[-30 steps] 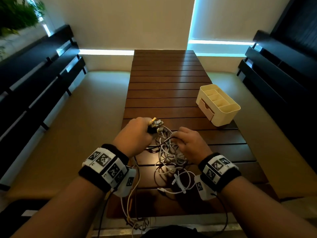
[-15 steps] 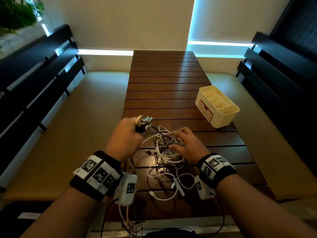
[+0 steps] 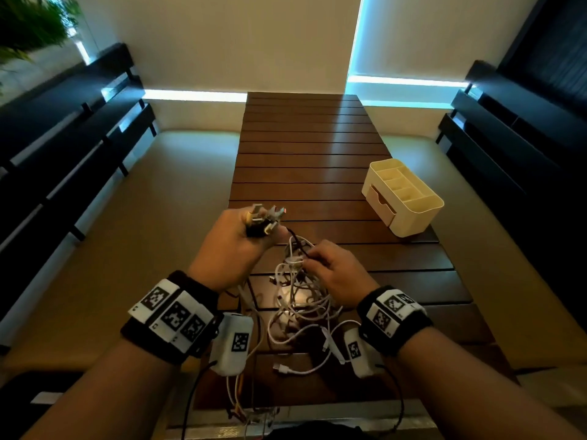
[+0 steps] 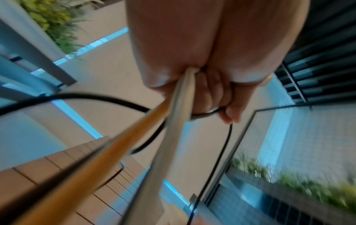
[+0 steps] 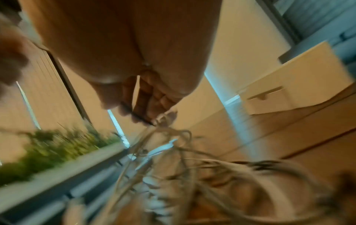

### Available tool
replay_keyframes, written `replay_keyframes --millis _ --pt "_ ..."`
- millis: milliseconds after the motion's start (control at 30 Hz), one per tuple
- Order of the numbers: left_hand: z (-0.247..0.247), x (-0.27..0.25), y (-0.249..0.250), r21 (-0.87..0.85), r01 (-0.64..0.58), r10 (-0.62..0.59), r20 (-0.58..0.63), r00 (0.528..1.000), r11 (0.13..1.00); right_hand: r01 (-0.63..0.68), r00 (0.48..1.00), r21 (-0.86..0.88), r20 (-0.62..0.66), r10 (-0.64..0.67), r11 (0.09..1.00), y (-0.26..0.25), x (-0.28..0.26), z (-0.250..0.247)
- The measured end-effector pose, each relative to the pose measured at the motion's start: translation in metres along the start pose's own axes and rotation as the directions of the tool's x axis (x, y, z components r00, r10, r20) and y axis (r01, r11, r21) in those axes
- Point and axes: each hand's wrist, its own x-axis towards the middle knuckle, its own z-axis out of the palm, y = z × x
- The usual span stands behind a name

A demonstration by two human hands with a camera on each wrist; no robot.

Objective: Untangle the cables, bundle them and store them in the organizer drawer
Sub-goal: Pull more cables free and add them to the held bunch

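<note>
A tangle of white, black and orange cables [image 3: 297, 300] lies on the near end of the slatted wooden table [image 3: 305, 147]. My left hand [image 3: 241, 239] grips a bunch of cable plugs [image 3: 265, 219], raised above the table at the tangle's far left. In the left wrist view white, orange and black cables [image 4: 173, 121] run taut out of the fist. My right hand [image 3: 330, 268] pinches a dark cable and white strands at the top of the tangle [image 5: 165, 120]. The cream organizer [image 3: 403, 195] stands to the right, its small drawer [image 3: 381, 201] closed.
Tan cushioned benches [image 3: 152, 223] flank the table on both sides, with dark slatted backrests [image 3: 63, 131] beyond them. Loose plug ends [image 3: 282, 368] trail near the table's front edge. A green plant [image 3: 28, 23] is at the upper left.
My left hand has lifted the bunch of plugs up and to the left, away from the tangle. My right hand stayed at the tangle and now pinches strands at its top.
</note>
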Motion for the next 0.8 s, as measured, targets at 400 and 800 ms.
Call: replay_keyframes --millis 400,800 --pt "-0.01 0.001 -0.027 0.326 0.381 -0.423 0.067 0.904 0.865 0.092 0.922 -0.303 -0.334 -0.196 0.949 0.013 0.016 -0.026" --pt "0.034 0.006 -0.018 -0.138 0.201 -0.216 -0.1 0.971 0.97 0.293 0.912 -0.264 -0.213 -0.351 0.919 -0.02 0.006 -0.01"
